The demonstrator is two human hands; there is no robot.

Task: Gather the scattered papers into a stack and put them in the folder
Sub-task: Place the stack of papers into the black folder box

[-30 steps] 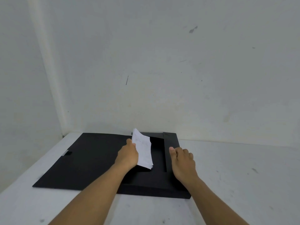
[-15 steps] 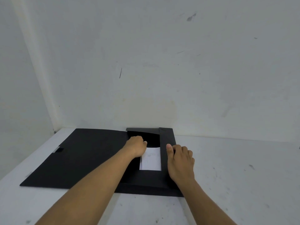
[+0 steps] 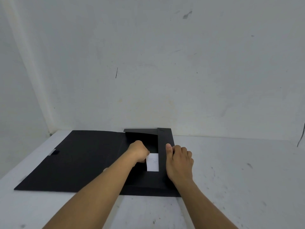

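Observation:
A black folder (image 3: 79, 162) lies open on the white table, its cover spread to the left. The white paper stack (image 3: 153, 162) lies flat in the folder's right half, partly tucked under the right side flap (image 3: 162, 146). My left hand (image 3: 138, 152) is curled with its fingers on the stack's left edge. Over the right flap rests my right hand (image 3: 179, 161), thumb on top and fingers around the flap's outer edge. Most of the stack is hidden by flaps and hands.
The white table (image 3: 239, 171) meets a white wall close behind the folder, and a second wall stands at the left corner. A small grey tab (image 3: 52, 152) sits at the cover's left edge.
The paper stack went from held upright in my left hand to lying flat inside the folder under the right flap. My left hand has moved down onto its edge.

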